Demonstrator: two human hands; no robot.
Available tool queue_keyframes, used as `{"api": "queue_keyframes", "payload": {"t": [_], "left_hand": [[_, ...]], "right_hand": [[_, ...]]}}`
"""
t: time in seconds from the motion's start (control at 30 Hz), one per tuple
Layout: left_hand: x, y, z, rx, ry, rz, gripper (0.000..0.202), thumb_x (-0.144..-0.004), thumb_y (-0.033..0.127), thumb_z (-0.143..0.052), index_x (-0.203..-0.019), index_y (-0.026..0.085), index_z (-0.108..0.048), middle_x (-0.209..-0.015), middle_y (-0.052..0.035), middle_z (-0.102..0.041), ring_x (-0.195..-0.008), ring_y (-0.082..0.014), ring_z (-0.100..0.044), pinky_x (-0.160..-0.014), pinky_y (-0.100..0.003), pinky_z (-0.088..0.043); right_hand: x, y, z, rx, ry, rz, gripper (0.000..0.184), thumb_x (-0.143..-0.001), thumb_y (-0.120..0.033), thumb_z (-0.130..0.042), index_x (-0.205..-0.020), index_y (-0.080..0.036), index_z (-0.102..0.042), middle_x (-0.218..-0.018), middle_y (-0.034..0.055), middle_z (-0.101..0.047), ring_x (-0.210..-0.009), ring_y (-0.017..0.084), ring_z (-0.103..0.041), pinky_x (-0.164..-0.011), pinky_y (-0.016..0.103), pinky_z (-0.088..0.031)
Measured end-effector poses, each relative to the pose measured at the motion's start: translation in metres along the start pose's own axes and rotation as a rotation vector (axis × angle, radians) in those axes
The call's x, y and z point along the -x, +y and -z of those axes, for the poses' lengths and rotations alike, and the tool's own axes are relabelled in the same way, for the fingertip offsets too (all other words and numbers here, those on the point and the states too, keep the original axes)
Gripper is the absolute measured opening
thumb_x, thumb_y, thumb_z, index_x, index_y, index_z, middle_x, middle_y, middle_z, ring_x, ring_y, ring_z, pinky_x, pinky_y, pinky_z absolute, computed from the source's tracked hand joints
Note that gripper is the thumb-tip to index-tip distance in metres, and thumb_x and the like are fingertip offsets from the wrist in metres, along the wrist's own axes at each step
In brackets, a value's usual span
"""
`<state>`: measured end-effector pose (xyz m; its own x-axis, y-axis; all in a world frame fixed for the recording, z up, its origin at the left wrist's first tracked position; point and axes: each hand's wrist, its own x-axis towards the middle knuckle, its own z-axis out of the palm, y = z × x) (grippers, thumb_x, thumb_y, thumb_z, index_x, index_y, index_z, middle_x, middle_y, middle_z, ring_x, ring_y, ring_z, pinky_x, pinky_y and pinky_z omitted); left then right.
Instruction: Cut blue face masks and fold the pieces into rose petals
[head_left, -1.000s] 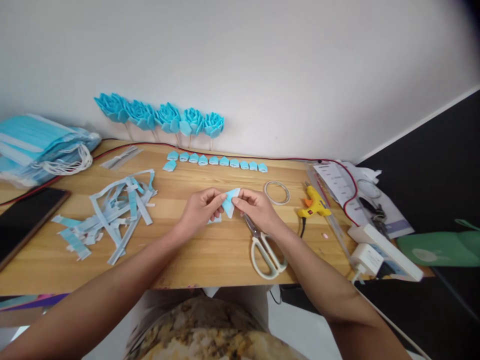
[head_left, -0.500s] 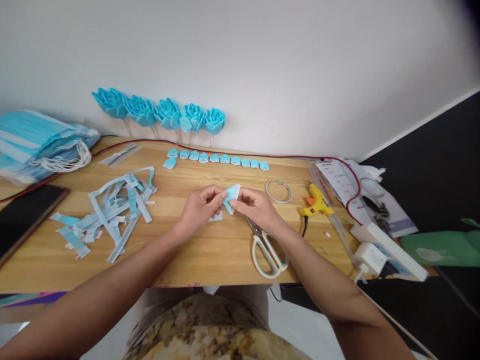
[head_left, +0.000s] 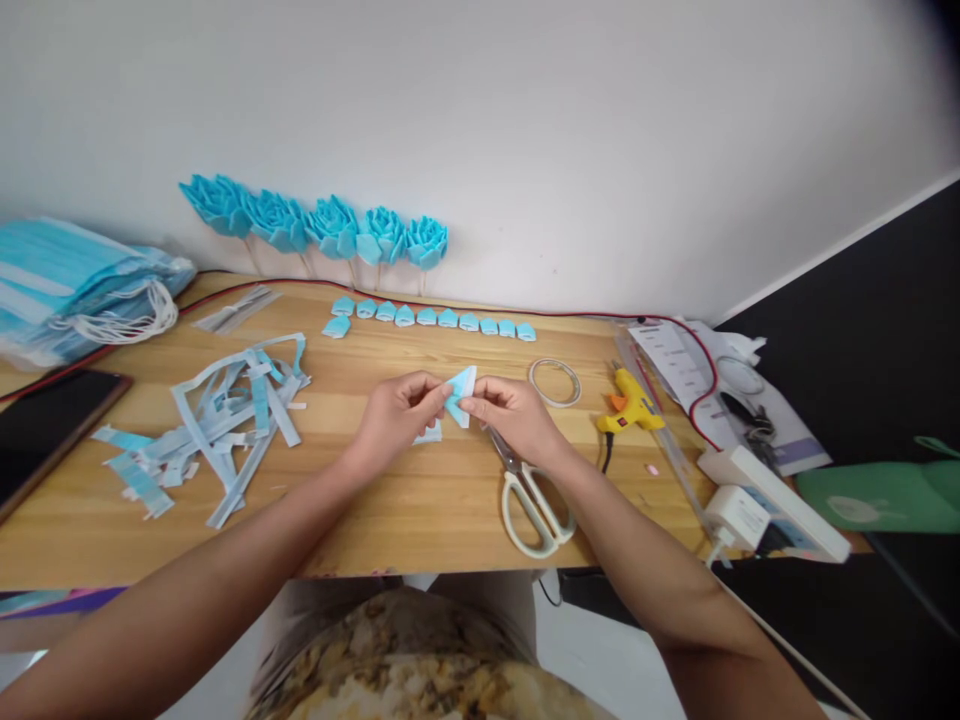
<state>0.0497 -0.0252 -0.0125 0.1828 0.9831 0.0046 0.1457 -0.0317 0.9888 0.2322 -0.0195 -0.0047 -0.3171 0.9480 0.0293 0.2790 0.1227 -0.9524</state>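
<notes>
Turned slightly since the earlier frame, the folded blue piece [head_left: 462, 388] stands with its white edge more upright, while the left hand [head_left: 394, 412] and right hand [head_left: 517, 415] have hardly shifted. Behind everything rises a pale wall [head_left: 600, 150], and below it spreads the wooden surface [head_left: 435, 510]. A pack of masks [head_left: 67, 270] sits at the far left, with a dark phone [head_left: 52, 430] nearer the person. Right of the phone lies a heap of cut strips [head_left: 260, 400]; five blue flowers [head_left: 332, 228] on thin stems line the back.

Both hands meet above the middle of the surface, the fingers of each pinched on the folded blue piece from opposite sides. Scissors [head_left: 516, 467] lie partly under the right hand and wrist, a yellow glue gun [head_left: 637, 403] and a thin ring [head_left: 559, 404] farther right. Folding looks like the step in hand; the next move seems to call for one hand pinning the crease while the other lays the free edge flat. A pale scrap [head_left: 429, 433] rests beneath the left hand. Small folded pieces [head_left: 427, 317] form a row near the back, one sitting just in front.
</notes>
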Motion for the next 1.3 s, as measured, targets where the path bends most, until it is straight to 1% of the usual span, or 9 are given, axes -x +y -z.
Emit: {"api": "queue_keyframes", "payload": {"t": [0.13, 0.23, 0.33, 0.47, 0.57, 0.67, 0.87, 1.1, 1.3], "left_hand": [[0.002, 0.002, -0.001, -0.076, 0.03, -0.068, 0.031, -0.083, 0.042, -0.058, -0.069, 0.015, -0.061, -0.055, 0.0023, -0.054, -0.047, -0.0075, -0.044, -0.044, -0.019, -0.035], [0.004, 0.005, -0.001, -0.108, 0.04, -0.105, 0.029, -0.083, 0.04, -0.059, -0.068, 0.015, -0.061, -0.056, 0.0026, -0.053, -0.048, -0.0077, -0.044, -0.045, -0.019, -0.035], [0.003, 0.006, 0.001, -0.05, -0.004, -0.068, 0.032, -0.084, 0.043, -0.058, -0.068, 0.015, -0.061, -0.057, 0.0017, -0.056, -0.048, -0.008, -0.047, -0.046, -0.02, -0.038], [-0.001, 0.006, 0.003, 0.109, -0.073, 0.007, 0.04, -0.086, 0.05, -0.053, -0.066, 0.015, -0.058, -0.055, 0.0003, -0.058, -0.046, -0.0091, -0.051, -0.047, -0.021, -0.043], [-0.002, 0.008, 0.003, 0.168, -0.078, 0.047, 0.034, -0.081, 0.047, -0.061, -0.069, 0.015, -0.059, -0.056, 0.0009, -0.059, -0.046, -0.0087, -0.051, -0.046, -0.021, -0.043], [-0.001, 0.011, 0.003, 0.174, -0.074, 0.065, 0.029, -0.078, 0.042, -0.064, -0.07, 0.015, -0.059, -0.056, 0.0018, -0.059, -0.045, -0.008, -0.05, -0.046, -0.021, -0.043], [-0.002, 0.013, 0.007, 0.16, -0.094, 0.045, 0.028, -0.079, 0.04, -0.063, -0.069, 0.014, -0.059, -0.056, 0.0011, -0.059, -0.046, -0.0084, -0.051, -0.048, -0.022, -0.043], [-0.004, 0.009, 0.008, 0.241, -0.118, 0.06, 0.034, -0.083, 0.047, -0.057, -0.077, 0.015, -0.059, -0.066, -0.0022, -0.063, -0.053, -0.0111, -0.056, -0.05, -0.024, -0.047], [-0.003, 0.009, 0.005, 0.156, -0.169, 0.076, 0.032, -0.076, 0.046, -0.066, -0.069, 0.016, -0.055, -0.056, 0.0024, -0.058, -0.046, -0.0082, -0.051, -0.048, -0.021, -0.044]], "right_hand": [[0.001, -0.004, -0.001, -0.028, 0.007, -0.009, 0.029, -0.077, -0.043, -0.068, -0.069, -0.016, -0.06, -0.057, -0.0044, -0.049, -0.053, 0.008, -0.041, -0.051, 0.022, -0.031], [0.002, -0.005, -0.001, -0.017, 0.028, -0.002, 0.026, -0.08, -0.04, -0.065, -0.069, -0.016, -0.06, -0.057, -0.0042, -0.05, -0.052, 0.008, -0.042, -0.05, 0.022, -0.03], [0.002, -0.006, -0.001, 0.001, 0.05, 0.005, 0.026, -0.081, -0.038, -0.063, -0.067, -0.017, -0.058, -0.057, -0.004, -0.051, -0.051, 0.008, -0.044, -0.05, 0.022, -0.033], [0.002, -0.004, 0.0, -0.008, 0.08, 0.0, 0.032, -0.081, -0.042, -0.063, -0.063, -0.018, -0.053, -0.055, -0.0039, -0.052, -0.05, 0.009, -0.046, -0.049, 0.021, -0.038], [0.002, -0.004, 0.0, -0.015, 0.093, -0.001, 0.03, -0.081, -0.04, -0.063, -0.064, -0.018, -0.053, -0.055, -0.0041, -0.053, -0.049, 0.008, -0.046, -0.048, 0.02, -0.038], [0.002, -0.006, 0.0, -0.014, 0.099, 0.004, 0.028, -0.082, -0.037, -0.061, -0.063, -0.018, -0.053, -0.054, -0.0042, -0.052, -0.049, 0.008, -0.046, -0.048, 0.02, -0.038], [0.002, -0.008, -0.002, -0.027, 0.118, 0.013, 0.027, -0.081, -0.035, -0.061, -0.063, -0.018, -0.053, -0.053, -0.0041, -0.052, -0.047, 0.008, -0.045, -0.046, 0.021, -0.036], [0.002, -0.003, -0.001, -0.047, 0.122, -0.01, 0.029, -0.082, -0.04, -0.062, -0.064, -0.019, -0.052, -0.053, -0.0044, -0.052, -0.048, 0.009, -0.047, -0.046, 0.02, -0.039], [0.001, 0.002, -0.001, -0.064, 0.125, 0.009, 0.026, -0.081, -0.039, -0.064, -0.068, -0.019, -0.056, -0.056, -0.0042, -0.053, -0.049, 0.009, -0.048, -0.047, 0.021, -0.041]]}}
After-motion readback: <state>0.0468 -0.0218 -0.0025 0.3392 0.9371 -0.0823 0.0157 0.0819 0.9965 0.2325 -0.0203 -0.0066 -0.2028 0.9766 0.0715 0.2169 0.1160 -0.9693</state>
